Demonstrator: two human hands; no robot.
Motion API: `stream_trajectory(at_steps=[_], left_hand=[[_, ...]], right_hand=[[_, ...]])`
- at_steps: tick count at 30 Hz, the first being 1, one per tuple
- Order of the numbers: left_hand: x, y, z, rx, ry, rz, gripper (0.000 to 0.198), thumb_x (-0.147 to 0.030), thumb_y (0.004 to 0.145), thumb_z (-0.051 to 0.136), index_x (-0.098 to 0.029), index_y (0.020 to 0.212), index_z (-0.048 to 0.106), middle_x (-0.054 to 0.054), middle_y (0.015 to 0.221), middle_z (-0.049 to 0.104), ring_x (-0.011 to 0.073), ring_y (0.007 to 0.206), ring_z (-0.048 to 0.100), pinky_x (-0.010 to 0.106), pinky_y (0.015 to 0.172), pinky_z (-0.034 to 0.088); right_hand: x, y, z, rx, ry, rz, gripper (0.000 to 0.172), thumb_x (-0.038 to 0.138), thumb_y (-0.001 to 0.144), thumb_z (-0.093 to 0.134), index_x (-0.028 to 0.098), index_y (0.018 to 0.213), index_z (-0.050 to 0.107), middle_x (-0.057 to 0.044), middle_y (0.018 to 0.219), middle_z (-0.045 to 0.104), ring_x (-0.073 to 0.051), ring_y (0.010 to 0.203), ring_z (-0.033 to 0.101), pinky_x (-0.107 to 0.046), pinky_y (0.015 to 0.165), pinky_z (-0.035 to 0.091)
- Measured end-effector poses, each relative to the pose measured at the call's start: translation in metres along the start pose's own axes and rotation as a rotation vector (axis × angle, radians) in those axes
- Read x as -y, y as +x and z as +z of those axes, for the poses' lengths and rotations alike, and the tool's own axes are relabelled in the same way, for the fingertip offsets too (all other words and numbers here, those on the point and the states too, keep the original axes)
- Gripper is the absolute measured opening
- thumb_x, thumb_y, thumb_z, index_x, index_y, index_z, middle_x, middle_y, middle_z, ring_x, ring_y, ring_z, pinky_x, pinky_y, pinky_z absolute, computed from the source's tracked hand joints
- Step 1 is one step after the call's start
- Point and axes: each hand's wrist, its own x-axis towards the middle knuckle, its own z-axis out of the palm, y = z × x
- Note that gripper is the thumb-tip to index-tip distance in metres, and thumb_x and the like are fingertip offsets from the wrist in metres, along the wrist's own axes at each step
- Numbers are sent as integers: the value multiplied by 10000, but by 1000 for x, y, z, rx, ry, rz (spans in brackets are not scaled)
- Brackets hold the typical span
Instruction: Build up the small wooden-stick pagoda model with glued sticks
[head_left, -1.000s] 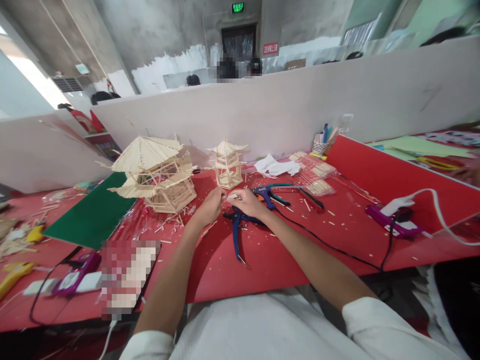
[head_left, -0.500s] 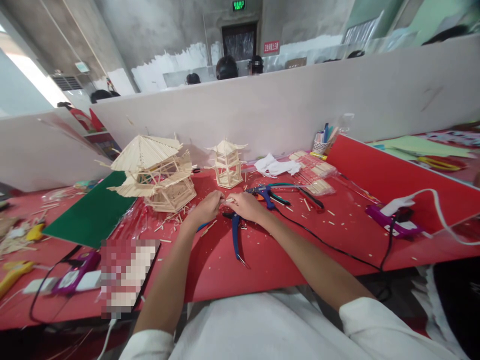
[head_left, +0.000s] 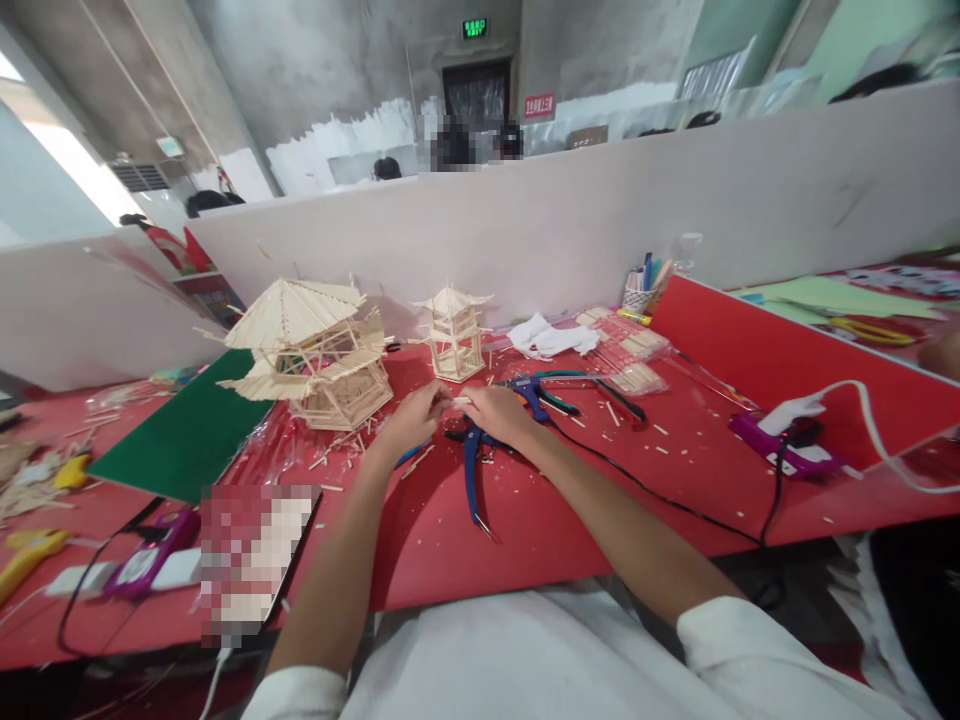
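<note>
My left hand and my right hand meet over the red table, fingers closed. Between their fingertips shows a small pale wooden stick, mostly covered by the fingers. Just below lie blue-handled cutting pliers. A blue glue gun with a black cord rests beyond my right hand. Behind my hands stands a small stick-built pagoda. To its left is a larger stick-built pavilion with a wide roof. Offcuts of stick lie scattered about.
A green board, a phone-like blurred device and a purple power strip are at left. On the right are bagged sticks, white cloth, a pen cup, a red board and another power strip. A white partition runs behind.
The view has shifted slightly. My fingers have moved a little apart, and more of the stick shows between them. The models and tools lie where they were.
</note>
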Motion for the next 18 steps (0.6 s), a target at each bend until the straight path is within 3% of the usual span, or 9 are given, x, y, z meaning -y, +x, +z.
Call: stream_trajectory(at_steps=[7,13,18], left_hand=[[3,4,-1,0,33,38,133,-202,842,591,-164,926,687,62,871,708,179,776,621,280,738,455],[2,4,-3,-42,-2,-28,209,-297,874,595,-157,881,750,81,861,752,181,752,648,268,731,460],[3,1,-9,69,20,26,238,-280,895,557,-142,827,739,64,769,719,158,689,598,253,678,432]], right_hand=[[1,-1,-2,-42,91,-38,344,487,952,563,176,959,710,-120,867,732,-226,806,656,-271,703,356],[7,-5,-4,-106,205,-23,352,459,990,488,177,920,688,-77,763,700,-200,720,626,-261,656,330],[6,-4,1,-95,393,-62,283,374,982,503,167,854,649,-36,712,659,-159,662,574,-246,633,326]])
